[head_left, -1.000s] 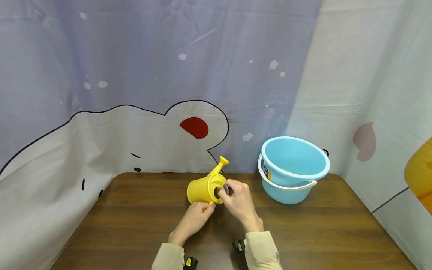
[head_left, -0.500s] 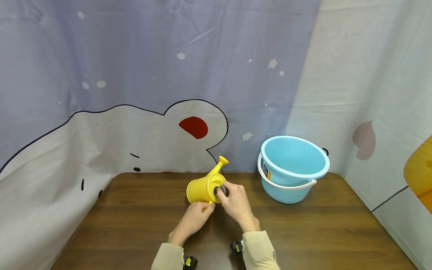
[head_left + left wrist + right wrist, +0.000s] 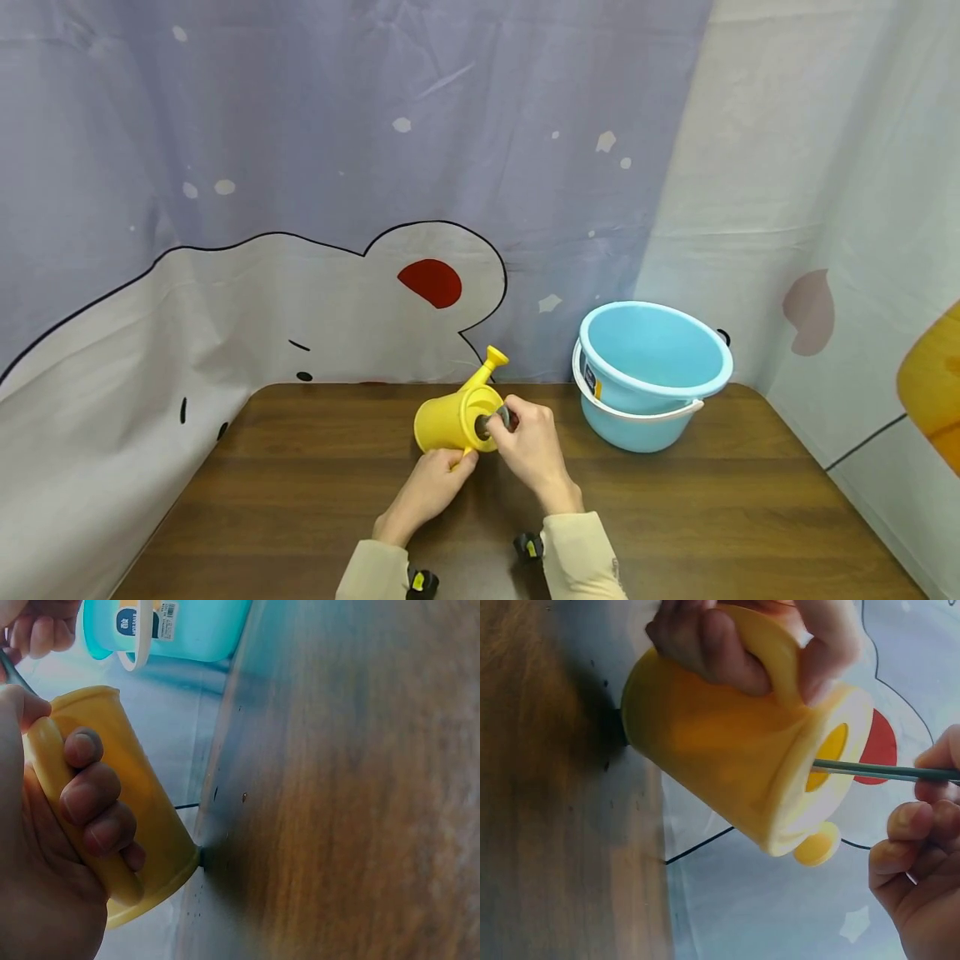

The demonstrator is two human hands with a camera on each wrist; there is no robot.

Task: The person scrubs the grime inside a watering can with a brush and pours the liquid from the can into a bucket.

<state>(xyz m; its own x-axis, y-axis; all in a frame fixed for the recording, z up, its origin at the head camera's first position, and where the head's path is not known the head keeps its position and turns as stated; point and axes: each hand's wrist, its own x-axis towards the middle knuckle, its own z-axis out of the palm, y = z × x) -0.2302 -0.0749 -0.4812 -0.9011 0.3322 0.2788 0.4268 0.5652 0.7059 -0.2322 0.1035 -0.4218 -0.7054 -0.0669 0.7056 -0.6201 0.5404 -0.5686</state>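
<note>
Head view: yellow watering can (image 3: 438, 423) tipped well over at the brown table (image 3: 300, 483), its mouth turned to my right, spout (image 3: 476, 377) slanting up and away from me. I judge the tilt is deliberate, giving a straight way in from the right.

My left hand (image 3: 429, 492) has its fingers curled firmly round the can's handle (image 3: 51, 761), thumb laid along the top. That hold likely steadies the body while leaving the opening (image 3: 838, 744) unobstructed. My right hand (image 3: 532, 450) pinches a thin, dark, greenish-grey rod (image 3: 866, 769) between thumb and finger, the other fingers bent in loosely beneath. The pinch sits outside the rim, probably to allow fine control of the angle. The rod's far end goes through the opening; what kind of tool it is, I can't make out with confidence, as its tip is hidden inside.

Positions: can just beyond my left hand and to the left of my right one; rod bridging the gap between can and right fingertips. Blue bucket (image 3: 637, 435) stands farther right, apart from both hands, its white handle hanging down the near side.
</note>
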